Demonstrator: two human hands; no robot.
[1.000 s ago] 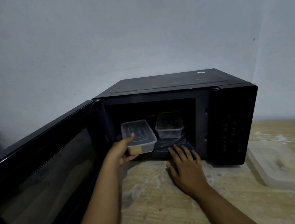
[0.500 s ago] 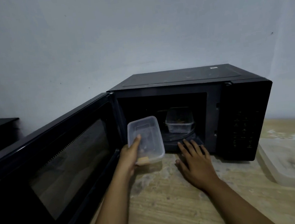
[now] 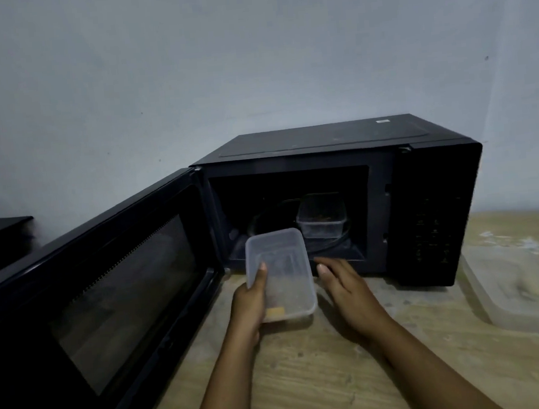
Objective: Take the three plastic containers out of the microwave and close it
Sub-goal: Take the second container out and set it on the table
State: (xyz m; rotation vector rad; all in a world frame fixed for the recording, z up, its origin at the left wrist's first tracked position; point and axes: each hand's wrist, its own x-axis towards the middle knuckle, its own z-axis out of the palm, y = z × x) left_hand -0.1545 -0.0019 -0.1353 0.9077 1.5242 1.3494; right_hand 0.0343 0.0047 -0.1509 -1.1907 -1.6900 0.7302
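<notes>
Left hand (image 3: 249,304) of mine grips a lidded container (image 3: 281,275) before the open microwave (image 3: 338,152); right hand (image 3: 347,292) open, empty, beside it.

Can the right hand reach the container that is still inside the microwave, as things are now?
Probably yes. The right hand is empty, lying just before the open cavity, and the container inside sits on the right with nothing in front. The door is swung wide.

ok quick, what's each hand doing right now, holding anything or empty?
Left hand: closed on the clear plastic container, held just outside the microwave.
Right hand: open, empty, fingers spread over the wooden counter.
</notes>
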